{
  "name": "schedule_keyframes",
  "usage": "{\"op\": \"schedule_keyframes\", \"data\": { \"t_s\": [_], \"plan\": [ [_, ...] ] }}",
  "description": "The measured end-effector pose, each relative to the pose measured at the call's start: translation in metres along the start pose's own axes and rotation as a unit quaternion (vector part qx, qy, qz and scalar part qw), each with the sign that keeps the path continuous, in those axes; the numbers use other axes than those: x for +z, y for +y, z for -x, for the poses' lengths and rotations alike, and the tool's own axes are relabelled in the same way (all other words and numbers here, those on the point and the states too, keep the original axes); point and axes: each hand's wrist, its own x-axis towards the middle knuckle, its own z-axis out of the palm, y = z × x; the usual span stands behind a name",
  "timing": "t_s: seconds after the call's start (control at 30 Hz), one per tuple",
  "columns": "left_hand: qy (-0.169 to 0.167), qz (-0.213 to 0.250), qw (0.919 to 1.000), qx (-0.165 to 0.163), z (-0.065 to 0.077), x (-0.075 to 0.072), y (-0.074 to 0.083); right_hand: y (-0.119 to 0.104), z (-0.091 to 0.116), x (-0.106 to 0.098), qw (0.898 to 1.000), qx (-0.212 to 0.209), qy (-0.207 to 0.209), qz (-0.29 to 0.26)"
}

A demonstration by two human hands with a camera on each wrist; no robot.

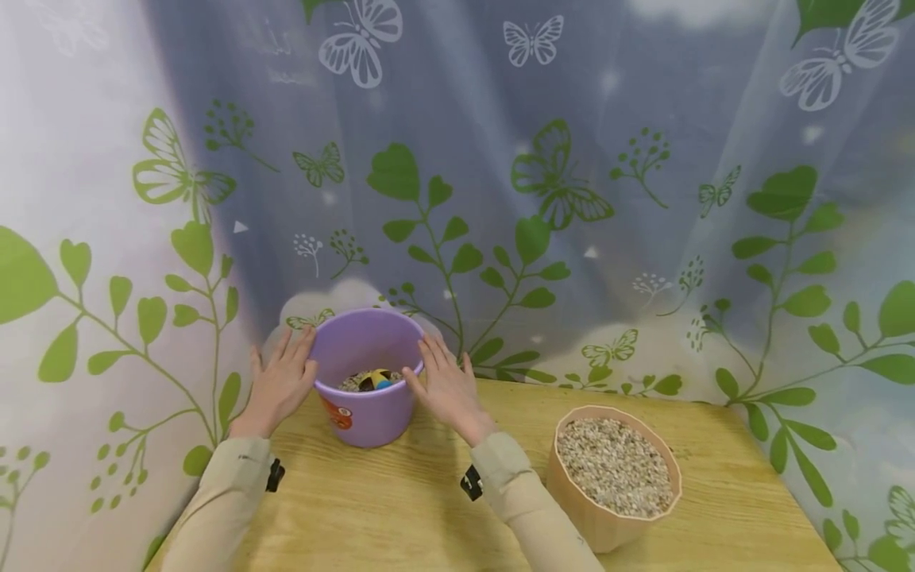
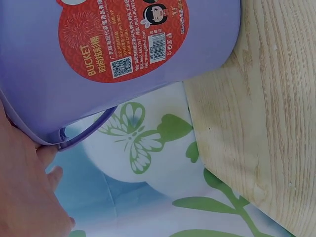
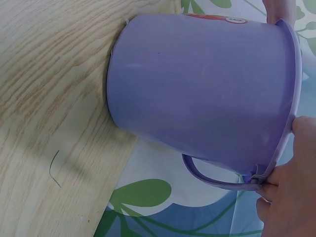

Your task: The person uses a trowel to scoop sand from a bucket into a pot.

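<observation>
A purple bucket (image 1: 372, 417) stands upright on the wooden table between my two hands. My left hand (image 1: 281, 383) touches its left rim, fingers mostly straight. On the opposite side my right hand (image 1: 450, 391) rests against the rim, its fingers extended and the thumb at the edge. Inside the bucket are small pale pebbles or grains (image 1: 352, 384) and a yellow, black and blue object (image 1: 380, 380), partly hidden, whose kind I cannot tell. In the right wrist view the bucket's handle (image 3: 212, 182) hangs down near my fingers. A red label (image 2: 123, 39) faces the left wrist view.
A peach-coloured ribbed pot (image 1: 596, 520) filled with small pale pebbles or grains (image 1: 618, 469) stands to the right, beside my right forearm. The wooden table (image 1: 386, 508) ends at a curtain (image 1: 457, 159) printed with leaves and butterflies, close behind the bucket.
</observation>
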Motion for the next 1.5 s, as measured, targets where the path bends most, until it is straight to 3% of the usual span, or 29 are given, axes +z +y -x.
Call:
{"op": "schedule_keyframes", "data": {
  "t_s": [0.8, 1.5],
  "plan": [
    [-0.013, -0.01, 0.9998, 0.009, 0.008, 0.002, 0.011, 0.004, 0.016, -0.007, 1.0, -0.002, 0.003, 0.004],
    [0.004, -0.004, 0.9999, 0.011, 0.014, 0.008, 0.019, 0.01, 0.024, -0.009, 1.0, 0.004, -0.003, 0.003]
  ]
}}
